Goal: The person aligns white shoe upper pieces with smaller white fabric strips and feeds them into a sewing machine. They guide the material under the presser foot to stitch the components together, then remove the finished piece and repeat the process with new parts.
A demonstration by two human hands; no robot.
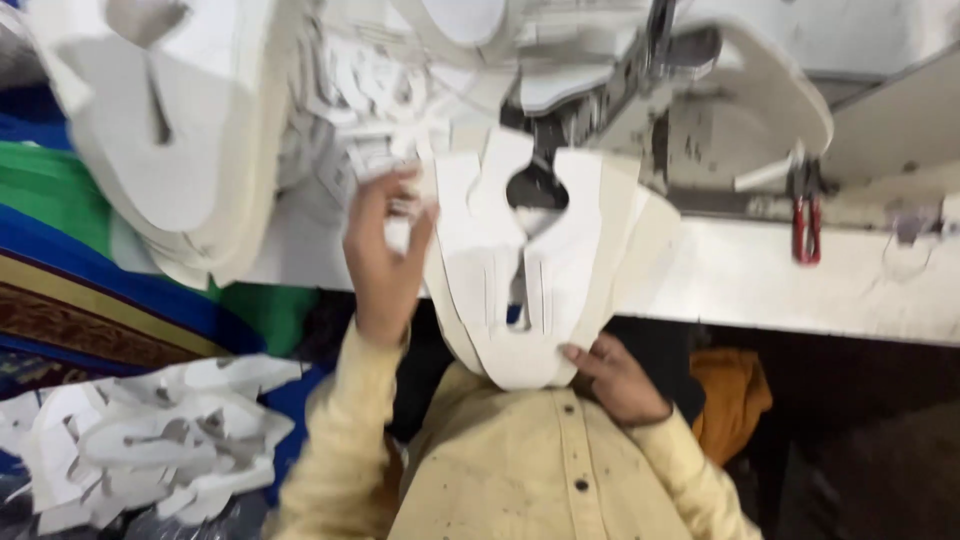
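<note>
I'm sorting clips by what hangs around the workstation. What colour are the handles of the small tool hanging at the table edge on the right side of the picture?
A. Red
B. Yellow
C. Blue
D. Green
A: the small tool hanging at the edge of the white table has red handles, off to the side of the white cut piece that both hands hold.

Blur and cut edges

Motion smears our left hand (385, 255); the frame's top crops the white stack (170, 130) and machine head (680, 60).

Red-handled snips (806, 228) (hanging), orange cloth (735, 395).
</note>
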